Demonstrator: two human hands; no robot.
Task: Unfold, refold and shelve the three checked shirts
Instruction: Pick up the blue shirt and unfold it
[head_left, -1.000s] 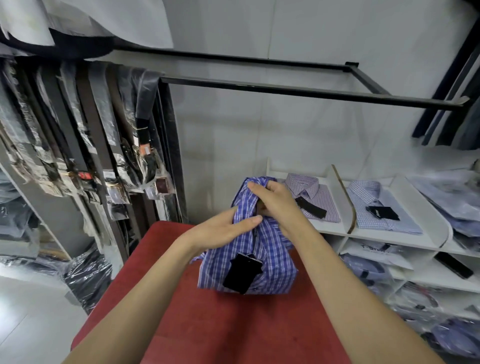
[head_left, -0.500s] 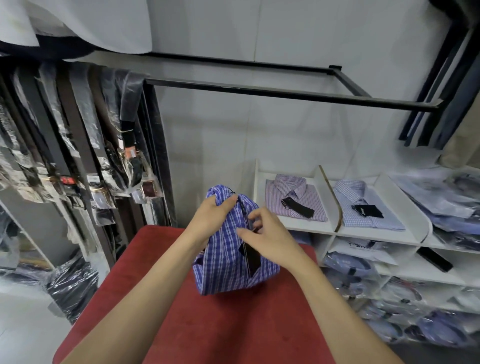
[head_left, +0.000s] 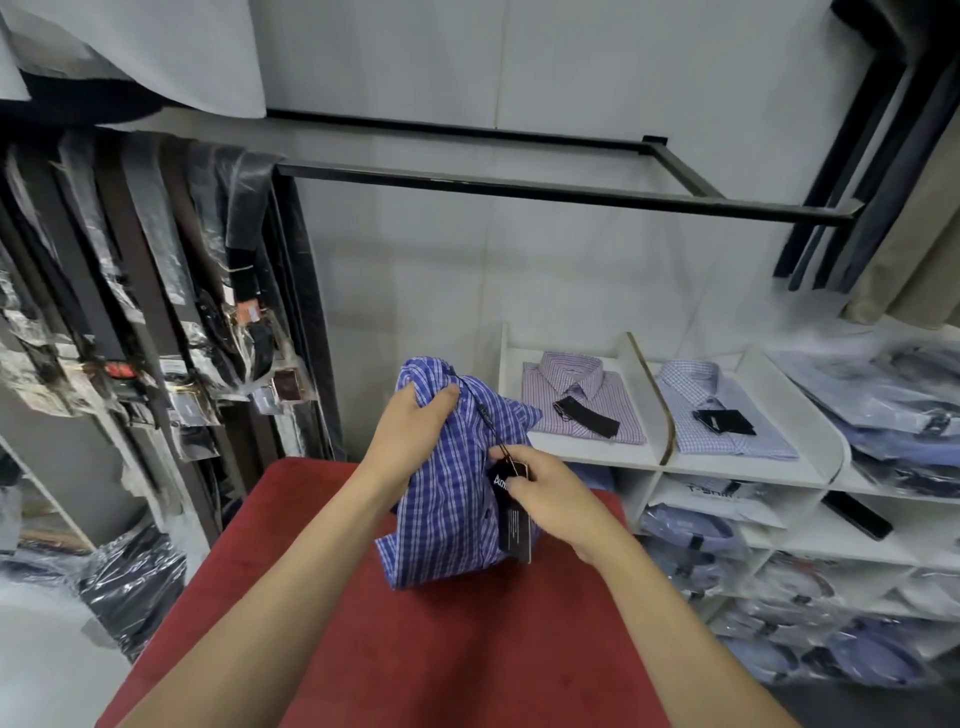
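I see the left hand (head_left: 415, 423) gripping the bunched top of the blue-and-white checked cotton shirt (head_left: 447, 499), fingers curled into the fabric near the collar. The shirt hangs from that grip, loosely folded, its lower edge resting on the red velvet-like tabletop (head_left: 441, 649) at the far end. The right hand (head_left: 550, 499) pinches the black rectangular hang tag (head_left: 514, 530) against the shirt's front, thumb and fingertips closed on the tag's upper end; a thin black string runs from the tag up toward the collar.

On the white shelf unit (head_left: 727, 467) just beyond the table's right side, 2 folded shirts lie flat on top, each in its own bay with a thin divider between them: the pink-and-white checked folded shirt (head_left: 587, 402) in the left bay, the pale lilac-and-white checked folded shirt (head_left: 722, 410) in the right bay. Each has a black tag on its front. Lower cubbies hold plastic-bagged shirts.

Left of the table, a rack of plastic-sleeved dark belts (head_left: 156, 291) hangs down. A black metal rail frame (head_left: 519, 184) juts from the white wall above the shelf.
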